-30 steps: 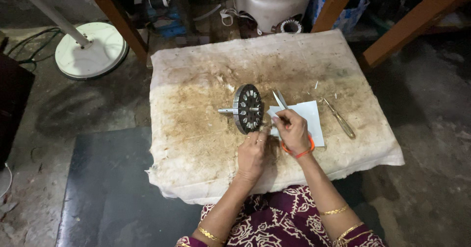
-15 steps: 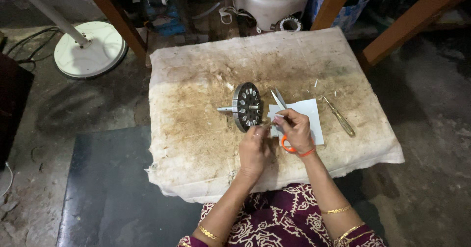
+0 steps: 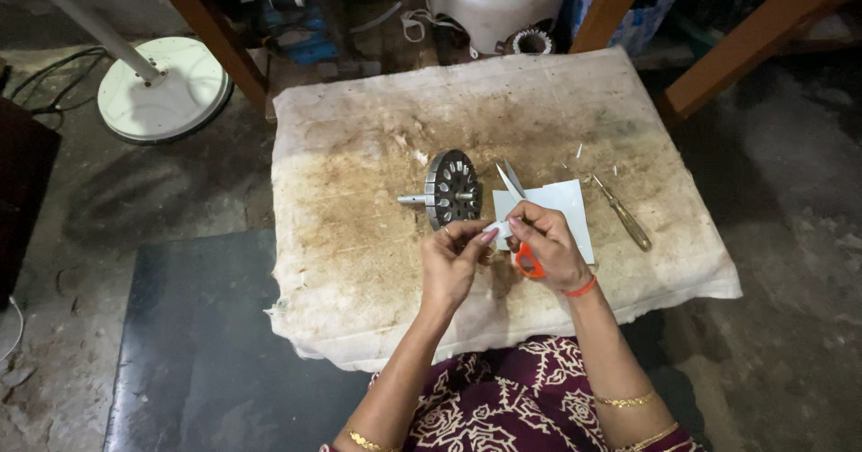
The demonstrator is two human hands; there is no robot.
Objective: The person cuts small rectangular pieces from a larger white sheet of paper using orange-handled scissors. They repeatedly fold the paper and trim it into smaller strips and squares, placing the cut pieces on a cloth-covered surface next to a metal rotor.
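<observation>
Both hands meet over the near middle of a stained cloth-covered table [image 3: 377, 263]. My left hand [image 3: 452, 265] pinches a small white paper strip [image 3: 496, 228] at its fingertips. My right hand [image 3: 549, 247] touches the same strip and grips orange-handled scissors [image 3: 528, 261], whose blades point away over a white paper sheet [image 3: 564, 202]. Just beyond my left hand stands a dark metal rotor disc [image 3: 452, 187] on edge, its shaft pointing left.
A screwdriver [image 3: 625, 217] lies right of the paper sheet. On the floor sit a round white fan base [image 3: 163, 88] at far left, a dark mat [image 3: 206, 344] near left, and a white container [image 3: 498, 3] beyond the table. Wooden legs [image 3: 206, 30] flank the far edge.
My hands have drawn together and slightly toward me. The right hand lifted from the paper sheet, and the fingertips of both hands now meet on the small strip.
</observation>
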